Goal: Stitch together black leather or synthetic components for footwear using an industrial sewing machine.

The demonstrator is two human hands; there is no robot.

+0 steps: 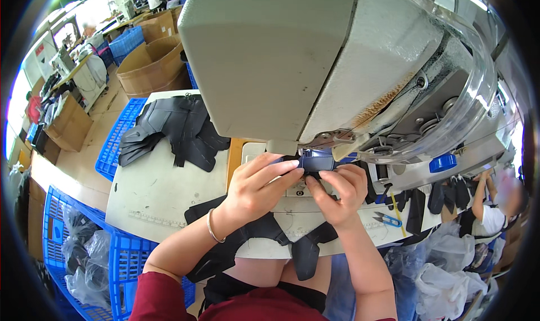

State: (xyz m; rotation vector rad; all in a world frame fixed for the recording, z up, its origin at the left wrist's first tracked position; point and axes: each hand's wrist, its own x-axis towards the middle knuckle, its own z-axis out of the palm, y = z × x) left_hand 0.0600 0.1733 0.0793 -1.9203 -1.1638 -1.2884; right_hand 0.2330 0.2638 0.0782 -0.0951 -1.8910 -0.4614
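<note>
Before me stands a large grey-green sewing machine. Under its head, at the sewing spot, both my hands meet at a small dark piece, mostly hidden by fingers and a dark blue machine part. My left hand, a bangle on its wrist, pinches the piece's left side with bent fingers. My right hand holds the right side between thumb and curled fingers. Linked black material pieces hang over the table's front edge beneath my forearms.
A stack of black cut pieces lies on the pale table to the left. Blue thread snips rest at the right. Blue crates with plastic bags stand at lower left. Another person sits at far right.
</note>
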